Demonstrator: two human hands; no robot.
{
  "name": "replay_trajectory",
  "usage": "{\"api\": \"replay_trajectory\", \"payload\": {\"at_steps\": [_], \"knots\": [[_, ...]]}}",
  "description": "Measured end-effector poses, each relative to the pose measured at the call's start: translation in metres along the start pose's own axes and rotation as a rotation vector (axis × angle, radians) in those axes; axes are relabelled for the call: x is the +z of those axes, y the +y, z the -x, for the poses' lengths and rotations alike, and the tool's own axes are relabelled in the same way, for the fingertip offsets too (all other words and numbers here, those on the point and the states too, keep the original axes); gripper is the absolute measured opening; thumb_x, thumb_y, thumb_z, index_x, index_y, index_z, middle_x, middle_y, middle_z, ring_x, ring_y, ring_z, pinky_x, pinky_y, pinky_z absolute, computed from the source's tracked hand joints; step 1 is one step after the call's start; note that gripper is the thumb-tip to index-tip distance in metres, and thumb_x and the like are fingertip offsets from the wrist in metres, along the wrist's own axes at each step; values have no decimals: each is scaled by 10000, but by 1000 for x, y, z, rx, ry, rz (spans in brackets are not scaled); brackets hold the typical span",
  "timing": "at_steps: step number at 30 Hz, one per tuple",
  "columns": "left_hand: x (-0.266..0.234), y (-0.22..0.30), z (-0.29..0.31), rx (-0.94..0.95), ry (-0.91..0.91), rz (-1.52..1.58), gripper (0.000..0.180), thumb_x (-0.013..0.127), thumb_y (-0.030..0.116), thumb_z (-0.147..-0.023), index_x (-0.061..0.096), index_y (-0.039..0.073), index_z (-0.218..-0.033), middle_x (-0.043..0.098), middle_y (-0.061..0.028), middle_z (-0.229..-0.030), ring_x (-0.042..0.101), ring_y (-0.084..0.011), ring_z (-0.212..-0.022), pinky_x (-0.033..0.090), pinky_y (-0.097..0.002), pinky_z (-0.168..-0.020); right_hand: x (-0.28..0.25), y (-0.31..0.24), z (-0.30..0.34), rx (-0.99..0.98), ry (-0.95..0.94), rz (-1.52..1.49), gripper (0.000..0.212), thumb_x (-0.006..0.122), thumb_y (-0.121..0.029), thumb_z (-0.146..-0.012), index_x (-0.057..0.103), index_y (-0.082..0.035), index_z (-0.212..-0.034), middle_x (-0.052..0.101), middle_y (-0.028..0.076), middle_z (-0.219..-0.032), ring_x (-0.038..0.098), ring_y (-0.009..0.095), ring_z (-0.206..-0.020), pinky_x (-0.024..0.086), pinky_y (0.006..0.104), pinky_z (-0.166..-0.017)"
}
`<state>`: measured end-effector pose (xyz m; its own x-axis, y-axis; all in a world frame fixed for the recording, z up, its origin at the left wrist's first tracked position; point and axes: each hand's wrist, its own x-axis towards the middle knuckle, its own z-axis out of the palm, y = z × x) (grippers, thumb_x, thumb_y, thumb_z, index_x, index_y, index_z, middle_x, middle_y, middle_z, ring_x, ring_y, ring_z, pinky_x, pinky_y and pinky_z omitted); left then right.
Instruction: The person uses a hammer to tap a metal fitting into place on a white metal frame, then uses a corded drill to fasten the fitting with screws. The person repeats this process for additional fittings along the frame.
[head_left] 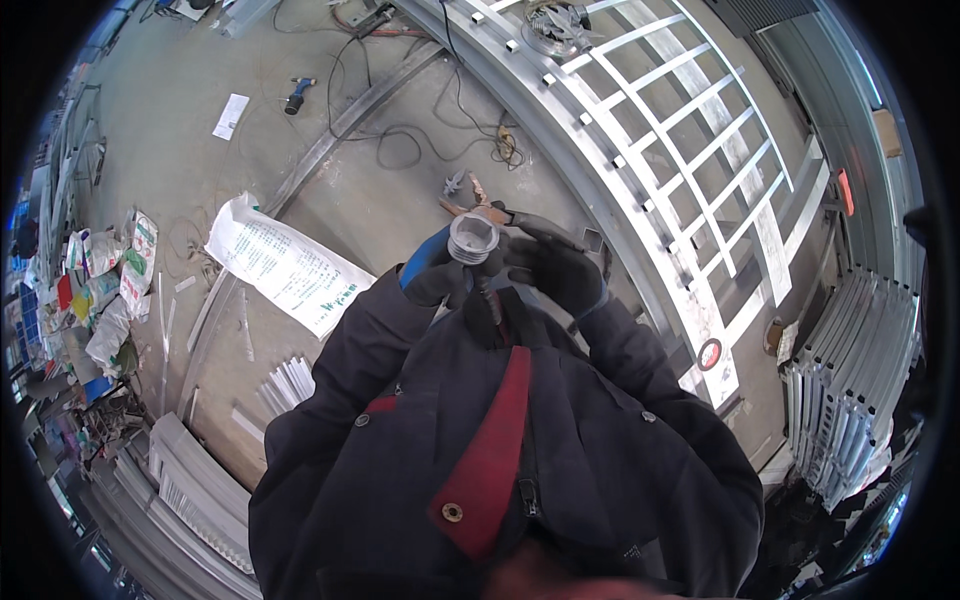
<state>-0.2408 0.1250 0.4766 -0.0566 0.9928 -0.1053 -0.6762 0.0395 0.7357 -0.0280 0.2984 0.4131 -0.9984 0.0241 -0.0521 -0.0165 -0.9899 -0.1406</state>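
In front of my chest, my left hand (428, 276), in a black glove with a blue back, is closed around a round grey threaded piece (473, 238) that looks like a bottle neck. Its ring-shaped top faces up; whatever is below it is lost against my dark jacket. Close beside it on the right is my right hand (560, 272), also in a dark glove, with bent fingers spread apart and nothing visible in them. Just beyond the ring are brownish pieces (490, 211), too unclear to name, and a small star-shaped metal piece (455, 183).
A white metal lattice frame (690, 130) rests on a long beam at the right. Stacked metal profiles (850, 390) stand farther right. Cables (400, 150) and a blue drill (298, 95) lie on the floor. A printed white sheet (285, 265) and piled bags (110, 290) are at the left.
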Motion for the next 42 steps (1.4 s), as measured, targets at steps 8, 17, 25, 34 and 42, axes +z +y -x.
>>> {"api": "replay_trajectory", "payload": {"at_steps": [8, 17, 25, 34, 42], "knots": [[9, 65, -63, -130, -34, -41, 1011, 865, 568, -811, 457, 17, -1553, 671, -71, -1259, 666, -168, -1068, 532, -291, -891, -16, -109, -46, -12, 31, -177, 700, 504, -515, -1078, 411, -52, -1596, 531, 207, -1547, 489, 401, -1462, 389, 596, -1212], [16, 97, -122, -12, 198, -308, 967, 859, 530, -829, 467, -15, -1525, 696, -79, -1182, 673, -172, -1042, 542, -314, -889, 58, -107, -79, 345, -87, 389, 545, 608, -366, -1048, 560, -4, -1452, 609, 187, -1446, 617, 305, -1317, 515, 448, -1096], [-1, 143, -130, -17, 181, -335, 845, 796, 286, -922, 383, -21, -1592, 594, -119, -1406, 620, -188, -1199, 521, -346, -990, 90, -116, -133, 458, 192, 597, 499, 646, -241, -1053, 518, -27, -1486, 687, 100, -1224, 676, 182, -1129, 543, 344, -986], [-31, 207, -88, 54, 353, -775, 661, 804, 239, -901, 563, -12, -1464, 683, -128, -1277, 656, -180, -1157, 531, -334, -988, 118, -148, -108, 214, 322, 1223, 579, 639, -160, -1064, 436, -42, -1594, 643, 105, -1412, 597, 168, -1299, 479, 336, -1114], [-52, 234, -67, -141, 239, -816, 701, 774, 150, -857, 544, -1, -1502, 660, -122, -1354, 637, -195, -1229, 503, -348, -1051, 162, -147, -99, 415, 304, 1476, 571, 677, -189, -1040, 488, -41, -1559, 683, 134, -1343, 654, 183, -1196, 514, 345, -1027]]}}
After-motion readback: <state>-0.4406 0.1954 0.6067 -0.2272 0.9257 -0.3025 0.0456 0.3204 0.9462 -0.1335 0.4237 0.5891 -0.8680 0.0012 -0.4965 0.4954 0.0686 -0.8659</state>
